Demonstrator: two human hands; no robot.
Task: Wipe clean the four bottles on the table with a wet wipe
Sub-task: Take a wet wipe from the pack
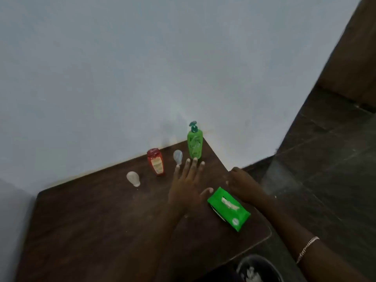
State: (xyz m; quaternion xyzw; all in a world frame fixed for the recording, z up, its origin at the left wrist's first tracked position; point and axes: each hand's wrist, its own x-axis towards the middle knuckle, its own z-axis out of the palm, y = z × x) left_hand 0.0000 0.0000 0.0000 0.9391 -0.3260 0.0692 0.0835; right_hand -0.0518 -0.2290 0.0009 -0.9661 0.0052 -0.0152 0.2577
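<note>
Dark brown wooden surface carries a tall green plastic pump bottle, a green wet-wipe pack nearer, a squat red bottle, and two small bottles, one white and one clear. Left hand is spread, fingers straight, holding nothing. Right hand is just beyond the pack with bent fingers; its grip cannot be told through the blur.

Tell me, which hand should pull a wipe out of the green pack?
Probably the right hand: it is just beside the green wipe pack, holding nothing. The left hand is spread flat, fingers pointing toward the green pump bottle.
</note>
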